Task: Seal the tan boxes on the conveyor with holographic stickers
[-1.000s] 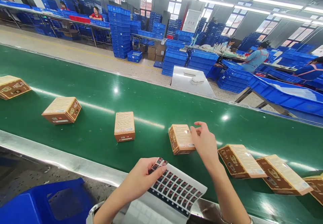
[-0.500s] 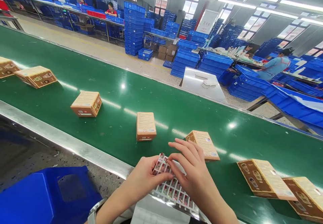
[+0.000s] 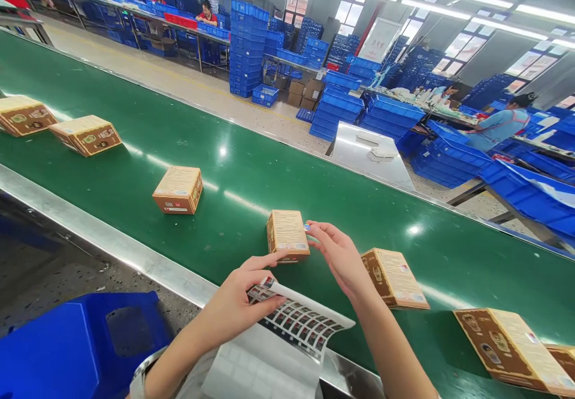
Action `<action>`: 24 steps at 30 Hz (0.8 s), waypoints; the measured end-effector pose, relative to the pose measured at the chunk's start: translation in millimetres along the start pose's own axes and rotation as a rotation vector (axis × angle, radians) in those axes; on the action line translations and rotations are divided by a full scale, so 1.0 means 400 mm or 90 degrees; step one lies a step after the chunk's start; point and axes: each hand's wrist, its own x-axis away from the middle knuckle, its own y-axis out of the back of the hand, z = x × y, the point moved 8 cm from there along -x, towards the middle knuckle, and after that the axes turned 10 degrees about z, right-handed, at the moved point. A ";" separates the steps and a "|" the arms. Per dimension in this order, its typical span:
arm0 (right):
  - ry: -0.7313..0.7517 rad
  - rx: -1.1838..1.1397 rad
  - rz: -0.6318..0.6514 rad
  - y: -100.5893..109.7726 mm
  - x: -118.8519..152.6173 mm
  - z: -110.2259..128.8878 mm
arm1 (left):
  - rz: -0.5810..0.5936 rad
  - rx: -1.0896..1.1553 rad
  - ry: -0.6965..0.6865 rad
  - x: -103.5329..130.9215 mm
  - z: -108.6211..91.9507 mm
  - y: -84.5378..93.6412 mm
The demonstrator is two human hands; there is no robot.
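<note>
My left hand pinches a sheet of small stickers between thumb and fingers, over the near edge of the belt. Its forefinger reaches out to the lower front edge of a brown and cream box; whether it touches cannot be told. At that box's right side is my right hand, closed with a small shiny sticker at its fingertips. To the right lies another box with a small sticker on its upper face.
More boxes ride the green conveyor belt, one nearby on the left and one at right. A blue plastic stool or bin stands at lower left. Beyond the belt are stacked blue crates and seated people.
The boxes have moved right along the belt. My right hand has left the sheet with a sticker and gone up to the box. The sheet's far edge now curls up.
</note>
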 end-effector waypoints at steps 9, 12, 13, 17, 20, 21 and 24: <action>-0.044 0.024 -0.093 0.028 -0.028 -0.055 | 0.095 0.003 0.004 -0.028 0.001 -0.030; -0.034 0.079 -0.126 0.046 -0.009 -0.049 | 0.109 0.005 0.001 -0.035 -0.006 -0.048; -0.028 0.103 -0.142 0.054 -0.002 -0.045 | 0.115 0.007 0.001 -0.037 -0.008 -0.054; -0.011 0.186 -0.189 0.080 0.017 -0.028 | 0.140 0.007 0.001 -0.043 -0.017 -0.078; -0.014 0.252 -0.198 0.101 0.013 -0.020 | 0.156 0.009 -0.001 -0.049 -0.023 -0.094; -0.015 0.275 -0.200 0.111 0.009 -0.018 | 0.161 0.016 -0.003 -0.050 -0.025 -0.100; -0.018 0.324 -0.204 0.143 0.001 -0.010 | 0.151 0.038 0.004 -0.048 -0.029 -0.105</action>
